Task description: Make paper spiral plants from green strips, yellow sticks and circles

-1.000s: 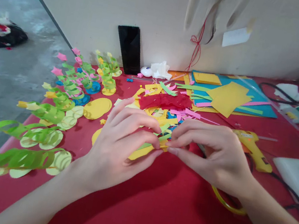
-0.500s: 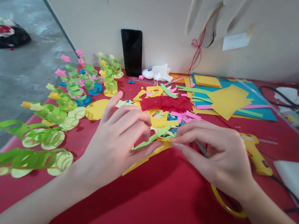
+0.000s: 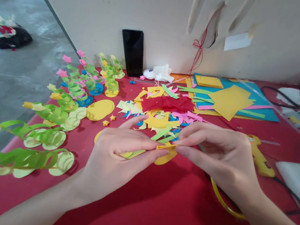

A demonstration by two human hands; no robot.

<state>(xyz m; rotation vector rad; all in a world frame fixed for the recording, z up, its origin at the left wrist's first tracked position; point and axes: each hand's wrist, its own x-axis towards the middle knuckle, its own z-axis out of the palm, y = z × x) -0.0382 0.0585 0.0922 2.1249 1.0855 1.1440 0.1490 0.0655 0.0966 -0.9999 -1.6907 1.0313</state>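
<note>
Between my two hands is a small folded yellow paper strip point(image 3: 166, 146), held level above the red table. My left hand point(image 3: 119, 157) pinches its left end between thumb and forefinger. The right end sits in the closed fingertips of my right hand point(image 3: 214, 154). Below the strip, a yellow paper piece point(image 3: 165, 158) lies on the table, partly covered by my fingers. Two small yellow paper stars point(image 3: 109, 120) lie beyond my left hand, near yellow paper discs point(image 3: 100, 109). A heap of paper scraps point(image 3: 163, 120) spreads behind the strip.
Green paper spirals on round bases point(image 3: 57, 114) line the left side. A black phone point(image 3: 132, 52) leans on the wall. Coloured sheets point(image 3: 235, 100) lie at the back right. A yellow glue gun point(image 3: 261, 158) and yellow-handled scissors point(image 3: 224, 201) are around my right hand.
My left hand has turned and lowered, its raised fingers folding down so it pinches the strip flatter. Small stars and paper pieces behind it have come into view. My right hand keeps its grip.
</note>
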